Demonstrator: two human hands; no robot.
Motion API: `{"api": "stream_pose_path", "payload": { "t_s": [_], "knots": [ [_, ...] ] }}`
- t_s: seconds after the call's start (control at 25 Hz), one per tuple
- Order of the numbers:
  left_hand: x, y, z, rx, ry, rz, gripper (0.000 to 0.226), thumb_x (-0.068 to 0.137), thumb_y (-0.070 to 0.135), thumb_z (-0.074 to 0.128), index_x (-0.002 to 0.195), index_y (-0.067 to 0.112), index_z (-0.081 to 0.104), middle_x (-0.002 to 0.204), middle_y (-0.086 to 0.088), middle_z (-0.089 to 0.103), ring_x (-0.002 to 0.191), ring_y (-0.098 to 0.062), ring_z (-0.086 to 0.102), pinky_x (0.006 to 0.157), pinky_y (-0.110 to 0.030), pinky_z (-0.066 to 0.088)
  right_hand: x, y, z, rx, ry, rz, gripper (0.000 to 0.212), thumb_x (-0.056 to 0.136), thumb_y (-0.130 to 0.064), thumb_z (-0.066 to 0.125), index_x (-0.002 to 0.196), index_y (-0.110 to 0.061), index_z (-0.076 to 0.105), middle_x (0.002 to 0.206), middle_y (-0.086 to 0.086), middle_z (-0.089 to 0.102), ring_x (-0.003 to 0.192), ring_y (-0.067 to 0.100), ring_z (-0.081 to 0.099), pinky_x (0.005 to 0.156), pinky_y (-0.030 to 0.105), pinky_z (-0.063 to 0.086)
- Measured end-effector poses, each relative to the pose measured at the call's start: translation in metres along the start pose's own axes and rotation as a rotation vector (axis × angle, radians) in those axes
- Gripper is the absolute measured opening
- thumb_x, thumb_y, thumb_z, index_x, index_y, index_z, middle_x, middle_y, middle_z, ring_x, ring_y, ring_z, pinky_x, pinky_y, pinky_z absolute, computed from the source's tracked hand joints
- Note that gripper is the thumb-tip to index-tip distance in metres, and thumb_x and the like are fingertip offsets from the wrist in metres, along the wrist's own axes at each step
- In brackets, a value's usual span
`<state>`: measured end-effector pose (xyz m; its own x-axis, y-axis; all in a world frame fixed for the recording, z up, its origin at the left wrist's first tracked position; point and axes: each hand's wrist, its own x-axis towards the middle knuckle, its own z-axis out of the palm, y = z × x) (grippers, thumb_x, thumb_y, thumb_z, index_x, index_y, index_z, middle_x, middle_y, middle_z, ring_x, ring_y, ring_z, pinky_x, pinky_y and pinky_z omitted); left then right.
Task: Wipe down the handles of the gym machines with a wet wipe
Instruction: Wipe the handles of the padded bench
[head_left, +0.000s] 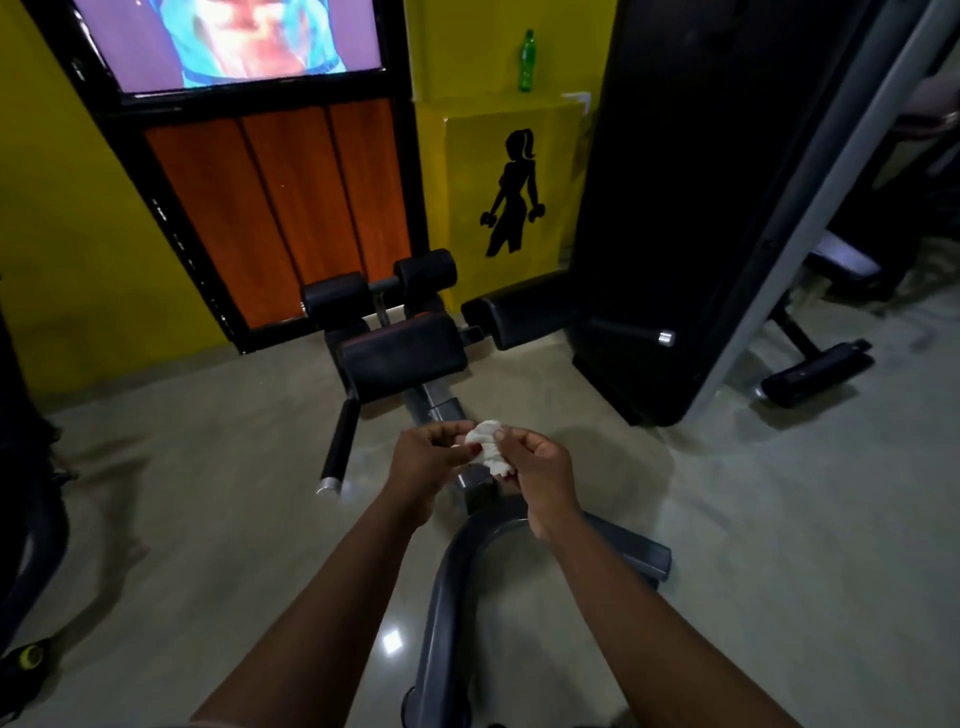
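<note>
Fingers (445, 430) of both hands are curled, pinching one crumpled wet wipe (488, 448) between them: the left hand (428, 460) has its left side, the right hand (545, 475) its right. Two handles show. The near handle (340, 441) lies just left of the left fingers, with its long axis running away and its chrome cap nearest. The far handle (628, 331) lies beyond the right fingers, roughly crosswise.

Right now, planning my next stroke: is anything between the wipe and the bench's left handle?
Nothing visible. Both the left hand and right hand pinch the wipe, right of the silver-capped handle; only bare floor shows between them.
</note>
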<state>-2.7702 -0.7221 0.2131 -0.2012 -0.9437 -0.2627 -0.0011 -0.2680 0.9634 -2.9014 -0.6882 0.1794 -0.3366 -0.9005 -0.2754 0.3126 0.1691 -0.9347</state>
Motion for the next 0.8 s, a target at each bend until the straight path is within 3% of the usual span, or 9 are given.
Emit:
{"api": "stream_pose_path", "payload": {
  "t_s": [0.12,0.28,0.48,0.68,0.8],
  "knots": [
    [0.013,0.008,0.042,-0.001,-0.059,-0.024,0.029,0.081,-0.012,0.064,0.108,-0.002,0.067,0.093,-0.013,0.073,0.077,-0.016,0.071,0.066,-0.023,0.057,0.018,-0.021,-0.036,0.044,0.006,0.002,0.014,0.087,-0.017,0.069,0.096,-0.008,0.073,0.091,0.014,0.074,0.074,0.019,0.064,0.063,0.027,0.050],
    [0.052,0.024,0.119,-0.006,-0.051,0.008,0.035,0.081,-0.017,0.060,0.114,-0.005,0.062,0.096,-0.017,0.069,0.087,-0.026,0.065,0.081,-0.033,0.054,0.058,-0.058,-0.097,-0.038,-0.064,-0.068,0.021,0.083,-0.024,0.074,0.100,-0.011,0.073,0.086,0.007,0.074,0.071,0.013,0.064,0.061,0.023,0.050],
    [0.098,0.036,0.212,0.016,-0.109,0.046,0.044,0.079,-0.026,0.050,0.115,-0.002,0.059,0.085,-0.009,0.066,0.075,-0.016,0.062,0.061,-0.017,0.052,0.112,-0.098,-0.173,-0.153,-0.067,-0.111,0.011,0.081,-0.024,0.075,0.089,-0.016,0.073,0.081,0.007,0.070,0.073,0.015,0.062,0.066,0.025,0.049],
    [0.139,0.034,0.273,0.049,-0.073,0.020,0.045,0.077,-0.027,0.049,0.113,-0.001,0.062,0.092,-0.011,0.068,0.083,-0.020,0.064,0.070,-0.025,0.053,0.163,-0.117,-0.228,-0.165,-0.048,-0.060,0.022,0.074,-0.027,0.081,0.091,-0.014,0.073,0.093,0.016,0.073,0.082,0.020,0.066,0.077,0.037,0.053],
    [0.168,0.031,0.293,0.176,-0.034,0.004,0.037,0.080,-0.017,0.060,0.109,0.004,0.066,0.094,-0.008,0.070,0.085,-0.019,0.067,0.067,-0.023,0.054,0.194,-0.122,-0.249,-0.169,-0.029,-0.028,0.024,0.076,-0.026,0.080,0.094,-0.013,0.072,0.095,0.015,0.073,0.083,0.022,0.068,0.078,0.037,0.054]
  ]
}}
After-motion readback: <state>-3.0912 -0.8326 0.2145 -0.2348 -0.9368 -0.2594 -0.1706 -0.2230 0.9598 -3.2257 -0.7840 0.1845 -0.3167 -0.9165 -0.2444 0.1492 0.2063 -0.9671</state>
